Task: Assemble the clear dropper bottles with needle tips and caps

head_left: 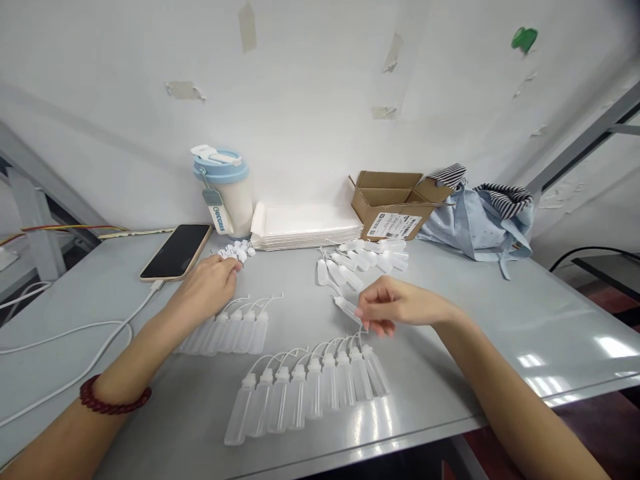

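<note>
My right hand [395, 303] pinches a small translucent squeeze bottle [349, 309] by its lower end, its thin-tipped top pointing up and left. My left hand [213, 283] is at a pile of small white caps [237, 251], fingers curled down; whatever is between the fingertips is hidden. In front of me lies a row of several translucent bottles [314, 387] with white tops and thin bent tubes. A second row of such bottles [245, 330] lies partly behind my left forearm. Beyond my right hand is a loose cluster of similar bottles [363, 257].
A phone [177, 250] with a white charging cable [120, 327] lies on the left. Along the wall stand a blue-lidded cup [233, 197], stacked white padded envelopes [305, 227], an open cardboard box [395, 207] and a light blue cloth bag [475, 223]. The grey table's front edge [400, 437] is near me.
</note>
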`<move>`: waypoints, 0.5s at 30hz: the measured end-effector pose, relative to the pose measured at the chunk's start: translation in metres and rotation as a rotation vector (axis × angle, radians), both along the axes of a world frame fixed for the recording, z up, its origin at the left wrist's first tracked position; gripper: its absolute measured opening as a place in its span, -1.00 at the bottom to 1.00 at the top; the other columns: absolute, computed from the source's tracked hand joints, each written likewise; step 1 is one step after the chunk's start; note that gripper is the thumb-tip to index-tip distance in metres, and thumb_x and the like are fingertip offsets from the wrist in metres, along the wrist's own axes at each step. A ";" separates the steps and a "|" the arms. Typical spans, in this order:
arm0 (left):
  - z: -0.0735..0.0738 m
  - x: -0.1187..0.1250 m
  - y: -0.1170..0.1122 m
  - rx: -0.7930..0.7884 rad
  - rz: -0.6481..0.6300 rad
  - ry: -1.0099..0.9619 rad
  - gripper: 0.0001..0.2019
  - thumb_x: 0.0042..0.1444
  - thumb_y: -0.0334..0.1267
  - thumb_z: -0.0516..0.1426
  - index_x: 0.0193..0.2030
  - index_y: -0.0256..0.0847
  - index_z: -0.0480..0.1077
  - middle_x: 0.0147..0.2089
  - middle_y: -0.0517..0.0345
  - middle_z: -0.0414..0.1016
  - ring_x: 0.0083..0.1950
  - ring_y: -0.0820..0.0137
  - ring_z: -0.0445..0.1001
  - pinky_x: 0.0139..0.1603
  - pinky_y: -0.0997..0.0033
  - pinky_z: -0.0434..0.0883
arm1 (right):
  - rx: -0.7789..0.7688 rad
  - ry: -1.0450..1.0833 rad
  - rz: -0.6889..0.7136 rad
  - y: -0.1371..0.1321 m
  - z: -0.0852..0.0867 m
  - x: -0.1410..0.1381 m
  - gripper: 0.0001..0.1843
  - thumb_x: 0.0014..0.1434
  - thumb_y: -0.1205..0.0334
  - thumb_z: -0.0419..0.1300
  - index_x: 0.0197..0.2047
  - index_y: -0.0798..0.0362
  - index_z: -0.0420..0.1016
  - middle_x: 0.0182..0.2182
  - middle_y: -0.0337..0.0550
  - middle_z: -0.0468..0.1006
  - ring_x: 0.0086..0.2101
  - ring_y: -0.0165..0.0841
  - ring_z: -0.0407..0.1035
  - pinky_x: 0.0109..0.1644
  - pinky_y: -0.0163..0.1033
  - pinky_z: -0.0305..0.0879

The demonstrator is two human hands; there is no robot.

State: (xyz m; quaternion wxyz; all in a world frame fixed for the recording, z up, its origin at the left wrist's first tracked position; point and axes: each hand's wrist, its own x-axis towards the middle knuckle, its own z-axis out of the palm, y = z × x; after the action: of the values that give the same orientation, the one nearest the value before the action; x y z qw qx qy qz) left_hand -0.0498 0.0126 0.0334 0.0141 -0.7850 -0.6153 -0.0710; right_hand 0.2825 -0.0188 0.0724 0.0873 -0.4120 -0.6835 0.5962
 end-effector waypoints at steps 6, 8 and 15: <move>-0.009 -0.003 0.006 0.035 0.035 -0.006 -0.63 0.17 -0.26 -0.15 -0.18 -0.28 0.46 -0.19 -0.15 0.49 -0.11 0.05 0.46 -0.11 0.14 0.37 | 0.062 -0.117 0.034 0.000 -0.005 -0.001 -0.64 0.20 0.07 0.09 -0.52 0.13 0.38 -0.66 -0.27 0.45 -0.71 -0.56 0.17 -0.58 -0.39 0.14; -0.009 -0.004 0.006 0.036 0.033 -0.001 -0.62 0.17 -0.25 -0.16 -0.19 -0.29 0.46 -0.20 -0.17 0.49 -0.12 0.04 0.46 -0.11 0.13 0.36 | 0.142 -0.154 -0.039 0.002 -0.006 -0.002 -0.58 0.22 0.05 0.05 -0.58 0.10 0.30 -0.67 -0.24 0.46 -0.72 -0.56 0.14 -0.58 -0.37 0.12; -0.007 -0.003 0.005 0.009 0.065 0.001 -0.68 0.12 -0.34 -0.12 -0.20 -0.27 0.44 -0.19 -0.15 0.48 -0.16 0.08 0.47 -0.15 0.15 0.36 | 0.230 -0.278 -0.135 0.003 -0.002 0.001 -0.64 0.19 0.06 0.06 -0.54 0.09 0.35 -0.74 -0.28 0.40 -0.74 -0.53 0.11 -0.62 -0.36 0.08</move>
State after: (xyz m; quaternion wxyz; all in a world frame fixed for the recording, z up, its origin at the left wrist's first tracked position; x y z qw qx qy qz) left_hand -0.0531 0.0179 0.0263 0.0201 -0.7646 -0.6400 -0.0728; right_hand 0.2832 -0.0159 0.0705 0.0786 -0.5227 -0.7234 0.4441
